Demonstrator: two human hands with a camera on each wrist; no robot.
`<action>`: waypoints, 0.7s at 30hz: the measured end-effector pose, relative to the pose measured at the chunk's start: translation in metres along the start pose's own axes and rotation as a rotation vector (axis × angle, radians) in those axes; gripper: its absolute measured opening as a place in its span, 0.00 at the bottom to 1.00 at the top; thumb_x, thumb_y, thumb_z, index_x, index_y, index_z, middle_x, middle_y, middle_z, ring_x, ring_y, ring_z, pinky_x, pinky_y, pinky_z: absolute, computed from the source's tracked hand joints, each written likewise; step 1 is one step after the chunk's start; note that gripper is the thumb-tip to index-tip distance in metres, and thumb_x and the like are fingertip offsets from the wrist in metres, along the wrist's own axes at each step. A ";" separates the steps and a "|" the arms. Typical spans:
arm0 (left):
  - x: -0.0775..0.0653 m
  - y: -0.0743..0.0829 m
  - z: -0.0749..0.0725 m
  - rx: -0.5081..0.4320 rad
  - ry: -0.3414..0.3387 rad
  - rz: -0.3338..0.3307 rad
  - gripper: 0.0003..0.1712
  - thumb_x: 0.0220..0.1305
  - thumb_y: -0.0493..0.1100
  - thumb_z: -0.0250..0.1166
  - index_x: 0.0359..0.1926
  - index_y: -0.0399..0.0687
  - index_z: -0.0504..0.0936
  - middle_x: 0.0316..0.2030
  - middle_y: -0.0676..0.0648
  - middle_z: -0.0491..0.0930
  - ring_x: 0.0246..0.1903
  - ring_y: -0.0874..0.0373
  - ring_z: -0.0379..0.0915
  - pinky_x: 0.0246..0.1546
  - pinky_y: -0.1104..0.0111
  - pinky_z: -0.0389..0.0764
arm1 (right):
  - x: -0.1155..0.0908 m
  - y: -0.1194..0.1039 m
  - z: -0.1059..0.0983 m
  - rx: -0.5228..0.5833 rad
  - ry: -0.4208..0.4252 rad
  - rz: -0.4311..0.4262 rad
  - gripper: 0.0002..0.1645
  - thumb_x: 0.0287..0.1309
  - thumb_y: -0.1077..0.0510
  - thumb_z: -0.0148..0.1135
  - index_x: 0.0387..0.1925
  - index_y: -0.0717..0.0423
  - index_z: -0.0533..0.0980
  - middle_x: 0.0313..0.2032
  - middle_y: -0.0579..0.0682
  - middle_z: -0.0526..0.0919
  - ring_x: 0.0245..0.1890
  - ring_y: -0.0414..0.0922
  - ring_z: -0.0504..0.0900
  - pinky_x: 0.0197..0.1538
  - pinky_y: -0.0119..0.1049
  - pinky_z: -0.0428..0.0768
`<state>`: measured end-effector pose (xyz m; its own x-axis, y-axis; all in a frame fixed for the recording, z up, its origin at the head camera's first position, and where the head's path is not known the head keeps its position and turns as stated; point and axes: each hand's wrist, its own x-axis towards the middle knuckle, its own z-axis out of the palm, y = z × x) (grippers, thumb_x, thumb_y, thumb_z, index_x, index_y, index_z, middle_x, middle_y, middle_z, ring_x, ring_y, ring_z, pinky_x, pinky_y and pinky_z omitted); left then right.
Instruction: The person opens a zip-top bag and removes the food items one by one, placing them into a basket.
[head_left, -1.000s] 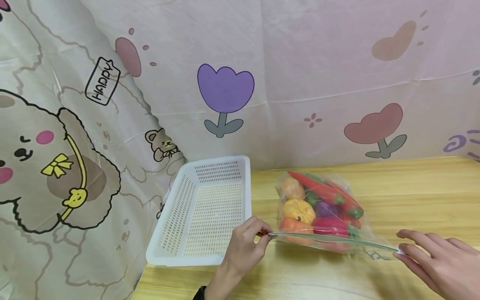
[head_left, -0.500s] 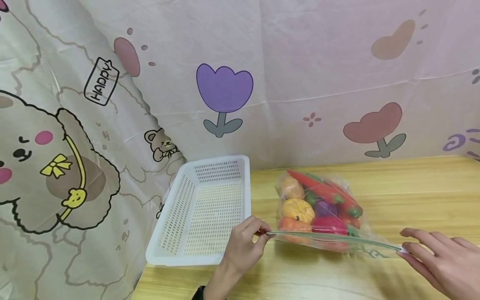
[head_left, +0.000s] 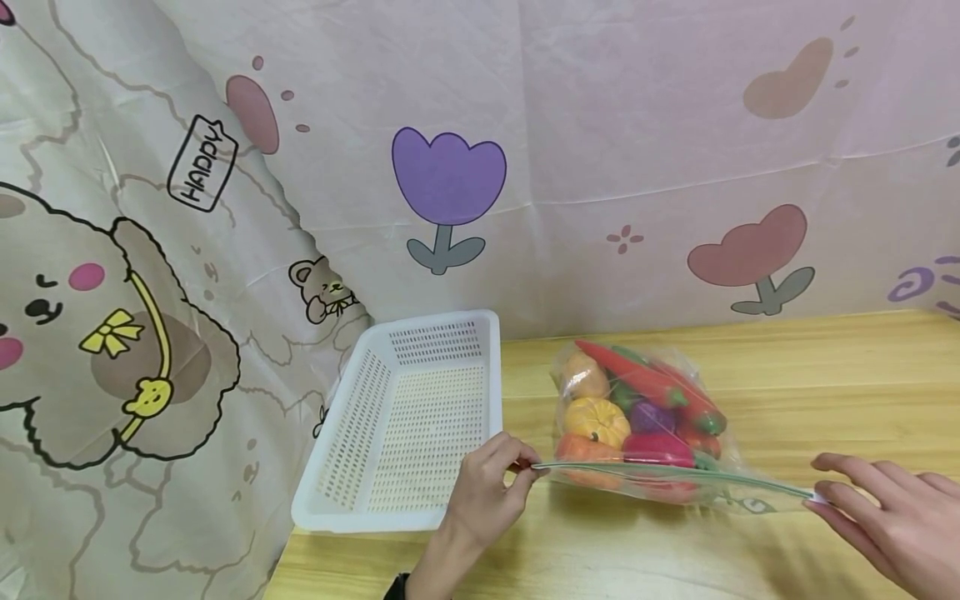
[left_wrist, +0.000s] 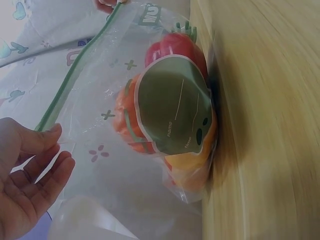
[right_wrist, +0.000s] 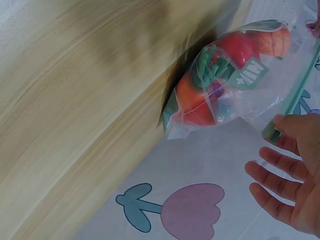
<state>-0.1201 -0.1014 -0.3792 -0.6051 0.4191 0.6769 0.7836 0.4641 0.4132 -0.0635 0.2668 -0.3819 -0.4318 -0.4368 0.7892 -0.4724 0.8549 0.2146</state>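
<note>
A clear zip bag (head_left: 720, 477) with a green zip strip stands on the table, filled with toy vegetables. Through the plastic show two red chillies (head_left: 637, 377), a yellow pumpkin (head_left: 597, 419), an orange pumpkin (head_left: 588, 450) and a pink-red pepper (head_left: 658, 451). My left hand (head_left: 491, 487) pinches the left end of the strip between thumb and forefinger. At the strip's other end, my right hand (head_left: 888, 517) pinches it beside a small white piece, the other fingers loosely spread. The strip is stretched between both hands. In the left wrist view a dark green label (left_wrist: 172, 107) covers part of the contents.
A white perforated plastic basket (head_left: 491, 375) sits on the wooden table (head_left: 825, 375), left of the bag and close to my left hand. Behind the table hangs a printed cloth (head_left: 600, 125) with flowers, and another with a bear covers the left side.
My right hand has shifted slightly to the right along with the small white piece at the strip. My left hand holds its end almost still, and the vegetables have barely moved.
</note>
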 end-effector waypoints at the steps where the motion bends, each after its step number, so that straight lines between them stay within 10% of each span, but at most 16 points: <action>1: 0.000 0.000 0.000 0.001 -0.002 -0.007 0.10 0.44 0.25 0.67 0.26 0.41 0.77 0.24 0.49 0.77 0.24 0.63 0.76 0.30 0.87 0.74 | -0.001 0.000 0.000 -0.001 -0.003 0.002 0.39 0.69 0.36 0.30 0.14 0.51 0.73 0.27 0.52 0.79 0.14 0.50 0.71 0.12 0.33 0.63; 15: -0.001 0.001 -0.003 0.011 -0.025 -0.028 0.11 0.44 0.26 0.68 0.28 0.41 0.78 0.25 0.49 0.78 0.25 0.63 0.76 0.31 0.86 0.74 | -0.001 0.002 -0.001 0.009 0.000 0.023 0.38 0.68 0.35 0.30 0.14 0.50 0.72 0.26 0.51 0.78 0.15 0.50 0.71 0.13 0.31 0.59; 21: -0.002 0.001 -0.006 0.092 -0.158 -0.002 0.12 0.49 0.31 0.69 0.36 0.44 0.77 0.32 0.51 0.79 0.30 0.64 0.76 0.37 0.85 0.74 | -0.001 0.000 -0.001 -0.002 -0.032 0.022 0.39 0.69 0.35 0.28 0.15 0.50 0.73 0.26 0.51 0.78 0.17 0.50 0.73 0.14 0.35 0.63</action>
<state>-0.1171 -0.1063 -0.3760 -0.6268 0.5322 0.5691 0.7706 0.5314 0.3518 -0.0624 0.2677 -0.3826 -0.4662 -0.4263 0.7752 -0.4613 0.8648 0.1982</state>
